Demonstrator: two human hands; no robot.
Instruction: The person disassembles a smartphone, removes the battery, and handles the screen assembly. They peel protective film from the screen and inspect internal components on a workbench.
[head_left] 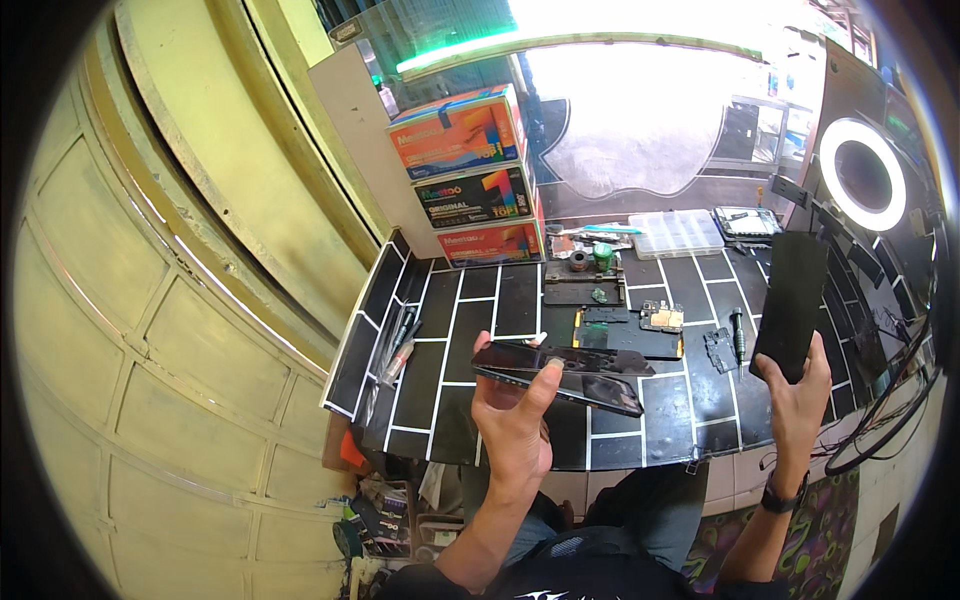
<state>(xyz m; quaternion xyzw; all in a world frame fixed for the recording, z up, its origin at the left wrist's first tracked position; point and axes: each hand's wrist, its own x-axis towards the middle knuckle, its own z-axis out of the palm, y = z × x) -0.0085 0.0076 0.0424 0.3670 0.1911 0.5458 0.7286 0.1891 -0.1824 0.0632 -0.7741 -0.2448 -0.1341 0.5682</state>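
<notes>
My left hand [515,425] is closed around the left end of a dark smartphone [585,388], thumb across its top. It hovers over the near part of the table, its glossy face tilted up. A second thin dark panel [610,360] shows just behind the phone; I cannot tell whether it is held too. On the right, my right hand [800,390] grips a flat, matt black rectangular panel [795,300] by its lower end, raised nearly upright. Between the hands, farther back, lie an opened phone body [650,343], a small circuit board [662,317] and a black plastic phone part [719,350].
A screwdriver [738,335] lies near the black part. Behind are a green jar [603,257], a clear compartment box [677,235] and stacked cartons [465,140]. Pen-like tools [398,360] rest at the left edge. A ring light [862,174] and cables [880,430] stand right.
</notes>
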